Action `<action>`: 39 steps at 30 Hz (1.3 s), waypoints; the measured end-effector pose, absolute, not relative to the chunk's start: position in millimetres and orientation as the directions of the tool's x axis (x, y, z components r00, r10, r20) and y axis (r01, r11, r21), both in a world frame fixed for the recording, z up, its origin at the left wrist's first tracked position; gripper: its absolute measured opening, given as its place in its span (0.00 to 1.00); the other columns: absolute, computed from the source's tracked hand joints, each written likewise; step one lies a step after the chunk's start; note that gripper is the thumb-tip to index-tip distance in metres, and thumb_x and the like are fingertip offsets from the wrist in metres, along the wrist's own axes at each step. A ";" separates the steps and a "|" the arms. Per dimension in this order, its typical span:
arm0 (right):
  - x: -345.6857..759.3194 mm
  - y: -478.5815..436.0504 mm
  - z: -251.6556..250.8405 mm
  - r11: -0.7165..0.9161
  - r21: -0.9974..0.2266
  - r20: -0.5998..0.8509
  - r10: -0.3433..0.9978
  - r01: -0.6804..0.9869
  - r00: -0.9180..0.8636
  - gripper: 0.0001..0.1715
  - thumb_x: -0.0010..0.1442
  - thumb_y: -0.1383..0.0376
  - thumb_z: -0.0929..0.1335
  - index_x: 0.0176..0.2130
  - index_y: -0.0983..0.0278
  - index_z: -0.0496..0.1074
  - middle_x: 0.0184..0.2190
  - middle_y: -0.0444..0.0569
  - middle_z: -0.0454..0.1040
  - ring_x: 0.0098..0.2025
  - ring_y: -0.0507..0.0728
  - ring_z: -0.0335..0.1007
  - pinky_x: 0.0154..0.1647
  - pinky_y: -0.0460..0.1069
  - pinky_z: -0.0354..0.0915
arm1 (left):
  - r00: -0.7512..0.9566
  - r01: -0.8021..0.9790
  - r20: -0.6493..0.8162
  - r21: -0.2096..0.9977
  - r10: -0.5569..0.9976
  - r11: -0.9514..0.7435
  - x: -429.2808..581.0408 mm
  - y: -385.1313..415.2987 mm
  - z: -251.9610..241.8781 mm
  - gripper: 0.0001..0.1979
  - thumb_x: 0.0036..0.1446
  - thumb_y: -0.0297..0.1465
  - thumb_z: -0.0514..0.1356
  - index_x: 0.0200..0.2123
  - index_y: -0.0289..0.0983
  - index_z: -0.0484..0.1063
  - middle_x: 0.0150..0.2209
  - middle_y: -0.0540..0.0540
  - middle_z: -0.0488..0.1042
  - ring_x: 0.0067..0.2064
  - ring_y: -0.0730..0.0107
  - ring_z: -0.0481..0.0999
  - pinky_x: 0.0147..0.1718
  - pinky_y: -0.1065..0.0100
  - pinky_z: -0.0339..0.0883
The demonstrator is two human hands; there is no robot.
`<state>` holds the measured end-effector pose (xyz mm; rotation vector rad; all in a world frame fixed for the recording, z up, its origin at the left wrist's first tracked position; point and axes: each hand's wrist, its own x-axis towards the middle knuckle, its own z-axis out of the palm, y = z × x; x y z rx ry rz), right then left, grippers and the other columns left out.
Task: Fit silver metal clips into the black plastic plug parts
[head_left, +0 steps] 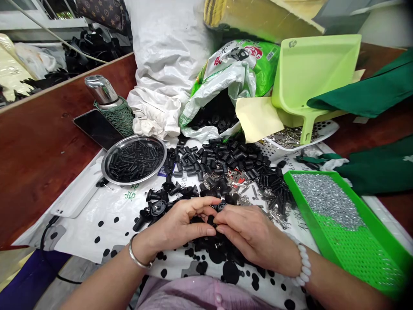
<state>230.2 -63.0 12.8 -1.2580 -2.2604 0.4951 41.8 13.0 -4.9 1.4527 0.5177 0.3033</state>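
Head view. Left hand (pixel 179 226) and right hand (pixel 254 237) meet just in from the near edge of the bench (pixel 41 163), fingertips closed in a narrow pinch on a small black plastic fitting (pixel 220 207). Both hands hold it; fingers hide part of it, a round disc showing. Loose black fittings (pixel 158 207) lie beside the left hand, on a dotted plastic sheet (pixel 106 241). Mid-bench: black sleeves (pixel 216 157) mixed with steel clips (pixel 245 185). Toward left edge: round steel tray (pixel 129 182) of ribbed black pins (pixel 135 160); behind it, a phone (pixel 95 128) and steel flask (pixel 102 89). Toward right edge: green mesh tray (pixel 301 211) holding silver screws (pixel 329 200). Far edge: lime dustpan (pixel 309 73), plastic sack (pixel 232 60) of black parts.
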 end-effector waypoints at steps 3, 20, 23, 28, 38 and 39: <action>231.0 -61.1 14.7 0.526 -0.561 0.246 0.843 0.639 -0.478 0.12 0.63 0.70 0.57 0.35 0.65 0.68 0.27 0.48 0.70 0.28 0.52 0.66 0.29 0.47 0.62 | 0.888 0.083 -0.170 0.973 0.427 0.216 42.1 13.5 -5.2 0.24 0.54 0.27 0.60 0.55 0.37 0.62 0.42 0.43 0.74 0.42 0.68 0.73 0.42 0.67 0.66; 225.8 -55.3 5.9 0.194 -0.855 0.169 0.981 0.481 -0.095 0.07 0.60 0.66 0.63 0.33 0.64 0.70 0.24 0.42 0.70 0.24 0.50 0.65 0.25 0.44 0.63 | 0.749 0.339 0.125 0.771 0.651 -0.539 37.2 -2.1 -8.1 0.19 0.60 0.31 0.53 0.55 0.39 0.63 0.42 0.44 0.75 0.41 0.65 0.73 0.42 0.66 0.65; 226.3 -56.6 3.2 0.299 -0.802 0.233 0.954 0.518 -0.191 0.07 0.61 0.68 0.63 0.34 0.64 0.70 0.27 0.45 0.70 0.29 0.51 0.66 0.30 0.46 0.64 | 0.807 0.330 0.074 0.766 0.585 -0.552 40.5 -0.3 -5.4 0.17 0.61 0.30 0.51 0.54 0.40 0.63 0.38 0.45 0.75 0.39 0.65 0.73 0.40 0.67 0.65; 228.7 -60.4 3.0 0.388 -0.743 0.259 0.918 0.546 -0.299 0.08 0.62 0.70 0.61 0.36 0.64 0.70 0.28 0.46 0.69 0.29 0.52 0.65 0.30 0.46 0.63 | 0.845 0.361 -0.002 0.740 0.535 -0.567 43.3 2.2 -1.7 0.10 0.61 0.27 0.50 0.42 0.38 0.69 0.32 0.47 0.73 0.36 0.68 0.73 0.37 0.70 0.64; 230.3 -59.5 13.4 0.483 -0.614 0.186 0.857 0.624 -0.480 0.20 0.62 0.68 0.62 0.54 0.65 0.60 0.50 0.56 0.63 0.48 0.58 0.64 0.47 0.53 0.66 | 0.838 0.327 0.057 0.743 0.542 -0.584 41.8 2.2 -7.9 0.09 0.58 0.22 0.50 0.31 0.34 0.69 0.27 0.49 0.69 0.28 0.74 0.66 0.30 0.73 0.60; 229.3 -60.0 12.7 0.479 -0.623 0.182 0.858 0.618 -0.481 0.20 0.62 0.68 0.62 0.54 0.66 0.60 0.50 0.56 0.63 0.49 0.58 0.64 0.47 0.52 0.66 | 0.837 0.319 0.065 0.748 0.543 -0.582 42.2 2.2 -8.4 0.09 0.58 0.22 0.50 0.30 0.34 0.69 0.25 0.50 0.68 0.27 0.75 0.65 0.28 0.74 0.59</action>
